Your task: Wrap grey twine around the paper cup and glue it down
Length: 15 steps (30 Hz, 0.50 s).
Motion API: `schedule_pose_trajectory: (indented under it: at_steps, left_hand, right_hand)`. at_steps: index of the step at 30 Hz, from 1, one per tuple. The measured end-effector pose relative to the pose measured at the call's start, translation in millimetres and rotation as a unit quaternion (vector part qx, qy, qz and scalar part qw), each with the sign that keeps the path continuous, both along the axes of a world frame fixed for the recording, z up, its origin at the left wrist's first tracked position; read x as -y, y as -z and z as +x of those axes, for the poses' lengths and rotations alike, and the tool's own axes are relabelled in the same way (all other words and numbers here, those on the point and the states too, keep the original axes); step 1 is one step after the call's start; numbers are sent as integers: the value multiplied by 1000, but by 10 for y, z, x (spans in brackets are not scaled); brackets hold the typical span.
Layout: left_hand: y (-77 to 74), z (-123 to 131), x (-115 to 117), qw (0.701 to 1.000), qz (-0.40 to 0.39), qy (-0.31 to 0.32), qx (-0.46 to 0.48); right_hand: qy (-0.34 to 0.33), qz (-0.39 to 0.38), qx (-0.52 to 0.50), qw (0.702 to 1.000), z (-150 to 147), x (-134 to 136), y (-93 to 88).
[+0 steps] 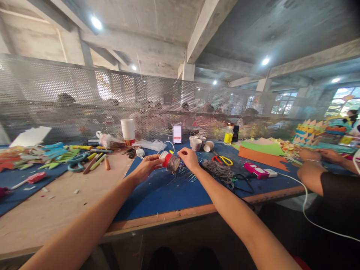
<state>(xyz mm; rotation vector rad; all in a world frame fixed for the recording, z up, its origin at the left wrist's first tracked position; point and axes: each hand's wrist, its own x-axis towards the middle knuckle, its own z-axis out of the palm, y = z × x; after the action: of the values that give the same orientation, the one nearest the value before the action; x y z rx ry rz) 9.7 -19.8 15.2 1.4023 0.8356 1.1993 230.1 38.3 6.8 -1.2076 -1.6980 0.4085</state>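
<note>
My left hand [149,167] is wrapped round the white and red end of a paper cup [166,159], which lies tilted on its side above the blue mat [146,202]. Grey-brown yarn [173,164] is wound around the cup's other end. Close to that end, my right hand [189,158] has its fingertips pinched together; whatever is between them is too small to make out. Thin, clear-looking strands [187,174] are spread on the mat below. To the right of my right hand is a tangled heap of grey yarn [218,169], with yellow-handled scissors [226,160] behind it.
Behind stand a phone [177,134], yarn-wrapped cups [196,141], a yellow-labelled bottle [228,134] and stacked white cups [128,129]. Tools [95,161] lie left. A pink device [255,170] with a white cable and coloured sheets [261,152] lie right, near another person's arm [312,176].
</note>
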Motion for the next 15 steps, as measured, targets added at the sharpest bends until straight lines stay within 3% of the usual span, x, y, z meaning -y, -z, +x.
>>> schedule_pose_trajectory:
  at_steps: [15]
  left_hand:
    - [13, -5, -1, 1000, -6, 18, 16]
  right_hand:
    - [3, -15, 14, 1000, -15, 27, 19]
